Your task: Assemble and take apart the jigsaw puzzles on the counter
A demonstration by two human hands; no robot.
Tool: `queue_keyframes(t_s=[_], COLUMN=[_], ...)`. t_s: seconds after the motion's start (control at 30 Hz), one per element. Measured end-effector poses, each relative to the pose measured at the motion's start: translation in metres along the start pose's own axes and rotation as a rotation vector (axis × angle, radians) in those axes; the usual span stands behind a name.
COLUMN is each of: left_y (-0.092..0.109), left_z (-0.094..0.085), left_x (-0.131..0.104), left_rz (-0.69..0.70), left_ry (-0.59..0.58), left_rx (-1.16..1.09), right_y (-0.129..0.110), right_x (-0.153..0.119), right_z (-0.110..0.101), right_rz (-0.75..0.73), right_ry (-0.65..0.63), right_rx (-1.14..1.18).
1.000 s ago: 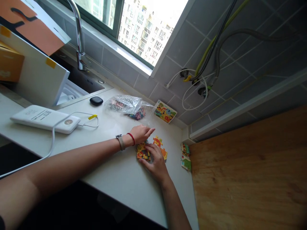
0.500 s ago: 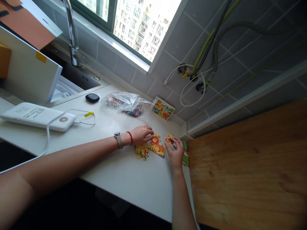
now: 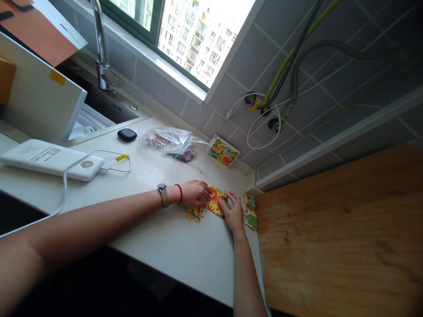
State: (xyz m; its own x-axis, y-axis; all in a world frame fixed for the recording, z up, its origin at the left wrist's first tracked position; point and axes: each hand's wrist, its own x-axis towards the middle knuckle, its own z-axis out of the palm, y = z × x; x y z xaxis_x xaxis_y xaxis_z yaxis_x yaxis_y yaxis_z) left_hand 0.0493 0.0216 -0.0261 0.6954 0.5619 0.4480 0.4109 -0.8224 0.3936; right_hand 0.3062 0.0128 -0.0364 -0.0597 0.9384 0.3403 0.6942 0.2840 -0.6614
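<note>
A partly joined jigsaw puzzle (image 3: 215, 208), orange and yellow with a lion on it, lies flat on the white counter. My left hand (image 3: 194, 193), with a watch and a red band at its wrist, rests its loosely bent fingers over the puzzle's left edge. Its fingers are apart. On the opposite side my right hand (image 3: 234, 213) has a puzzle piece (image 3: 225, 198) between thumb and fingers, against the puzzle's right edge; the fingers partly hide it. Loose yellow puzzle pieces (image 3: 195, 215) lie just below my left hand.
Green puzzle pieces (image 3: 250, 220) lie beside a wooden board (image 3: 330, 233) at right. A picture card (image 3: 223, 151) leans on the wall. Behind the left arm are a clear plastic bag (image 3: 175, 141), a black case (image 3: 127, 134) and a white power bank (image 3: 49, 159) with its cable.
My right hand has moved left, bringing its puzzle piece from beside the puzzle to the puzzle's right edge. The green pieces are now uncovered. My left hand has shifted slightly down.
</note>
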Motion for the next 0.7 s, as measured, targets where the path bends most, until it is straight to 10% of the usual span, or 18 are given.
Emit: queue_keyframes(t_s=[0.7], left_y=[0.0016], left_z=[-0.0035], left_x=[0.0013], left_rz=[-0.025], left_ry=[-0.034], left_rx=[-0.01], right_y=[0.0039], right_x=[-0.0008], right_z=[0.0038], right_rz=[-0.037], right_ry=[0.095], right_rx=[-0.104])
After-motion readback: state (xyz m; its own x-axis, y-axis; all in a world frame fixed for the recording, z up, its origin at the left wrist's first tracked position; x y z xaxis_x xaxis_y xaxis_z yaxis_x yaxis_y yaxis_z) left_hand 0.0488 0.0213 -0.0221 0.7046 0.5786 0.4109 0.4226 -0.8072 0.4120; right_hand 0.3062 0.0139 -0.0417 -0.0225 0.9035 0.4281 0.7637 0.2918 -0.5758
